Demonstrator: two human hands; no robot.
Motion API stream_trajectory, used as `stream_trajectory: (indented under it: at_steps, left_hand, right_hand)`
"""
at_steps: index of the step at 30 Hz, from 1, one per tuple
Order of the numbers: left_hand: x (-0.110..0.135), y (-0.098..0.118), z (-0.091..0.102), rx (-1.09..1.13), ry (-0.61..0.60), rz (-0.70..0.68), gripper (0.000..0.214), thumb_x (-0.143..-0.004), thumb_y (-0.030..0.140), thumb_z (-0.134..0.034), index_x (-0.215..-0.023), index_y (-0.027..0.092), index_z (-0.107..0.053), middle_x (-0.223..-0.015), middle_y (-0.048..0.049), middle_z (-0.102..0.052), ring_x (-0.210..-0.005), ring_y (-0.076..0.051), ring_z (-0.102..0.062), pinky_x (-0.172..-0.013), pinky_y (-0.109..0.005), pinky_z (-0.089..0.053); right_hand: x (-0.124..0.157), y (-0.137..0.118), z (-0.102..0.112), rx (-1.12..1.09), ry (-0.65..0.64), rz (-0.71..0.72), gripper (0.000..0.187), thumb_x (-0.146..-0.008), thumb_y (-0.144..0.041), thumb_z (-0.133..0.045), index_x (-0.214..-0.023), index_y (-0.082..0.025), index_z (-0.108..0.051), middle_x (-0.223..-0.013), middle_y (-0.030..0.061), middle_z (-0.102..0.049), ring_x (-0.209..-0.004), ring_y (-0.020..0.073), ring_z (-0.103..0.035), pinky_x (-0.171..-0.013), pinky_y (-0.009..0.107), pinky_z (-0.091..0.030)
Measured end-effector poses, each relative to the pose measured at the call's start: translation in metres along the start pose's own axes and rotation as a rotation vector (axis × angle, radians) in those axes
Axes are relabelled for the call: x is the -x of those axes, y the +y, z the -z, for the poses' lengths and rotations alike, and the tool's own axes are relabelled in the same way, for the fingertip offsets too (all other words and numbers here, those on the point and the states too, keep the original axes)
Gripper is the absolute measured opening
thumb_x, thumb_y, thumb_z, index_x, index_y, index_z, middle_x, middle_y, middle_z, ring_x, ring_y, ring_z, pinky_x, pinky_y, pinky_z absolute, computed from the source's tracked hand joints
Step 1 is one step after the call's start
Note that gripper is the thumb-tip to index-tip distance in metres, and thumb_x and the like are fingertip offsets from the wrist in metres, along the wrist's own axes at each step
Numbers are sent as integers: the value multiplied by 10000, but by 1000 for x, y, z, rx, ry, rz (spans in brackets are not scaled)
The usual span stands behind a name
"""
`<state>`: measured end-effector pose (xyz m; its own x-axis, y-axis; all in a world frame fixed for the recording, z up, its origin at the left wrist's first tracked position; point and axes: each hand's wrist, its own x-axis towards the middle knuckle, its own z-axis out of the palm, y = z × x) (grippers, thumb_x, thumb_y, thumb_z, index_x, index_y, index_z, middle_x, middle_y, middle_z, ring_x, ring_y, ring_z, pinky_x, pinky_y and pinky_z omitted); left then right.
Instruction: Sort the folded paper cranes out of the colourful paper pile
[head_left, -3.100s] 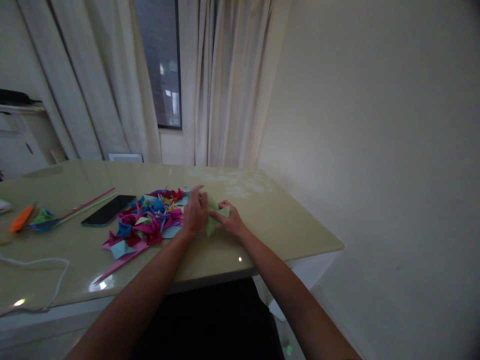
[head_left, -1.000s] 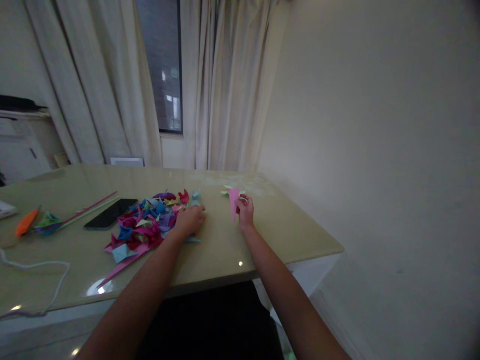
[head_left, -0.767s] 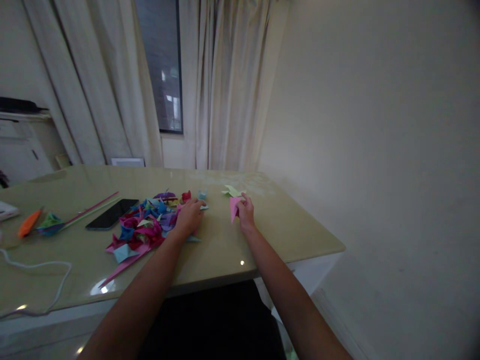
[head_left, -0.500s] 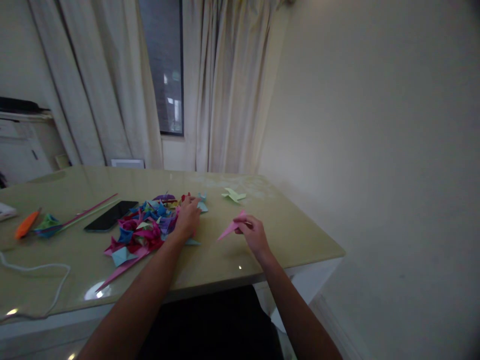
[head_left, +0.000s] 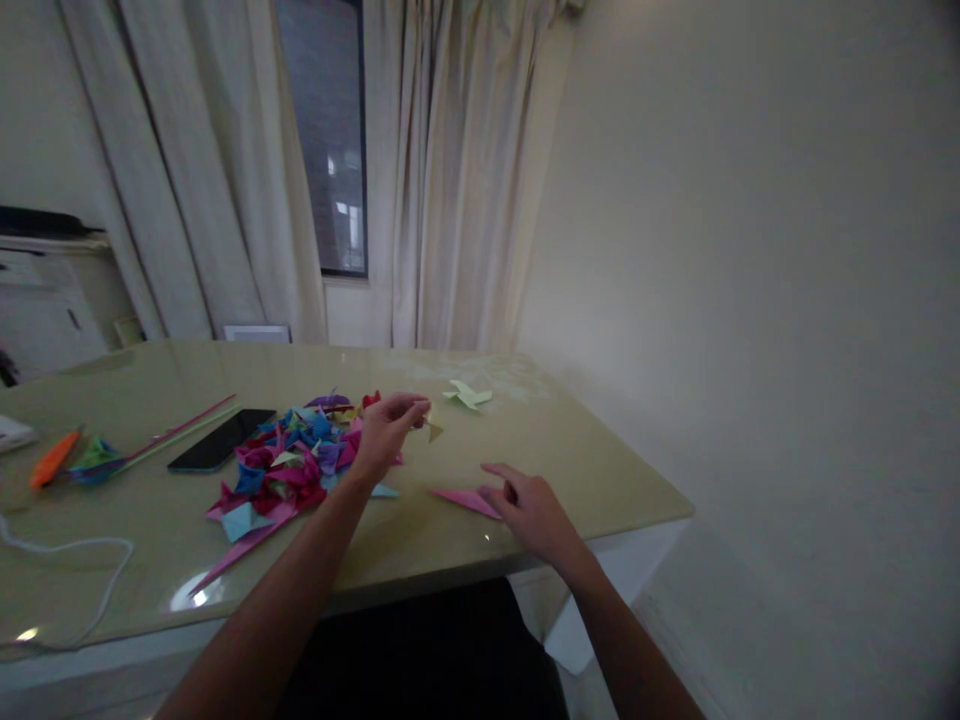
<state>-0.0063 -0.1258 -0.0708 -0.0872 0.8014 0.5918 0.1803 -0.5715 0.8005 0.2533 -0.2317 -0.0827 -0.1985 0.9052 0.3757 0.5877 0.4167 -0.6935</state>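
My left hand (head_left: 388, 433) hovers at the right edge of a heap of coloured folded paper pieces (head_left: 289, 465) and pinches a small yellowish folded piece (head_left: 433, 429) between thumb and fingertips. My right hand (head_left: 529, 507) lies flat with fingers stretched out on the table, its fingertips on a pink folded paper triangle (head_left: 465, 499) near the front edge. A pale green folded pinwheel shape (head_left: 466, 394) lies farther back on the table.
On the glossy beige table (head_left: 600, 460), left of the heap, lie a black phone (head_left: 220, 439), thin pink and green sticks (head_left: 180, 421), an orange tool (head_left: 51, 459) and a white cable (head_left: 67, 560). Curtains and a window stand behind; a wall is at right.
My right hand brought the pink triangle down from the air toward the front edge and laid it flat. My left hand lifted off the heap with a small yellowish piece.
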Motion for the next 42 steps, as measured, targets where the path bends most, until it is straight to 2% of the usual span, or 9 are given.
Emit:
stream_trajectory:
  at_steps: [4,9,13,17,21,26,30,36,42]
  left_hand:
    - [10,21,-19,74,-179,9,440,-808,601,-799,-927,178,-790,-753,-65,-786,-644,-205,-742,-611,-316,-626]
    - [-2,21,-12,-147,-306,-49,465,-969,588,-592,-1177,191,-714,-961,-100,-808,-829,-236,-785,-750,-367,-651]
    - [-11,2,32,-411,-366,-72,396,-864,501,-704,-1138,219,-755,-1044,-118,-793,-959,-283,-750,-868,-419,-602]
    - [-3,-18,63,-579,-558,-42,260,-589,314,-861,-837,262,-805,-887,-81,-786,-871,-298,-733,-860,-402,-560]
    - [0,-27,63,-635,-642,-16,68,-712,307,-754,-657,267,-762,-791,-71,-770,-782,-261,-723,-803,-356,-543]
    - [-12,-18,58,-537,-604,-55,200,-835,364,-659,-793,271,-831,-983,-76,-812,-904,-252,-738,-837,-332,-550]
    - [-20,-2,51,-443,-526,-68,294,-877,452,-655,-858,220,-834,-893,-67,-810,-845,-230,-731,-799,-306,-550]
    - [-23,13,20,-340,-419,-53,379,-913,504,-615,-902,183,-816,-780,-47,-795,-690,-201,-701,-672,-283,-540]
    - [-12,4,22,-263,-236,-17,400,-880,550,-653,-848,171,-777,-753,-48,-784,-688,-198,-696,-641,-277,-530]
  right_hand:
    - [-36,-23,-1,-220,161,121,623,-820,-421,-842,-1405,-281,-679,-998,56,-739,-685,175,-626,-612,285,-489]
    - [-85,-22,-7,-272,143,174,264,-870,-281,-770,-1132,-261,-790,-981,37,-740,-759,167,-618,-682,265,-493]
    - [-112,11,1,-196,-130,-19,99,-875,-275,-748,-842,-193,-792,-748,16,-722,-619,133,-598,-596,226,-460]
    - [-127,43,1,-153,-359,-126,238,-760,-290,-842,-599,-173,-711,-522,-3,-661,-430,130,-550,-451,213,-402]
    - [-133,59,-5,-91,-405,-170,207,-759,-357,-860,-712,-183,-760,-473,-28,-641,-387,125,-530,-432,200,-376]
    - [-134,64,8,73,-374,-130,193,-824,-382,-836,-859,-195,-802,-508,-30,-655,-418,135,-552,-540,234,-439]
    - [-136,51,22,213,-258,0,333,-960,-488,-699,-1078,-189,-788,-844,64,-771,-766,207,-697,-789,295,-488]
    - [-142,44,-3,353,-249,151,579,-861,-507,-818,-1325,-189,-683,-1238,147,-686,-1057,276,-665,-917,363,-491]
    - [-120,71,-27,323,-290,245,145,-925,-168,-711,-1063,-171,-757,-1062,86,-685,-988,212,-663,-924,326,-504]
